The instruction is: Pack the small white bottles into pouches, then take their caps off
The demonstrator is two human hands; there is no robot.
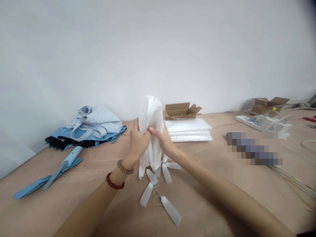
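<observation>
Both my hands grip a crumpled white plastic bag, held upright over the table. My left hand is closed round its left side, the thumb pressed to the front. On the other side my right hand is closed too, its thumb close to the left one. The bag's lower end hangs just above or on the table; which, I cannot tell. Beneath and in front lie several small translucent squeeze bottles with looped cap cords, among them a near bottle and a left bottle.
White padded envelopes are stacked behind my right hand, before an open cardboard box. At left rest a blue umbrella and a pale fabric bag. A power strip, cables and another box are at right.
</observation>
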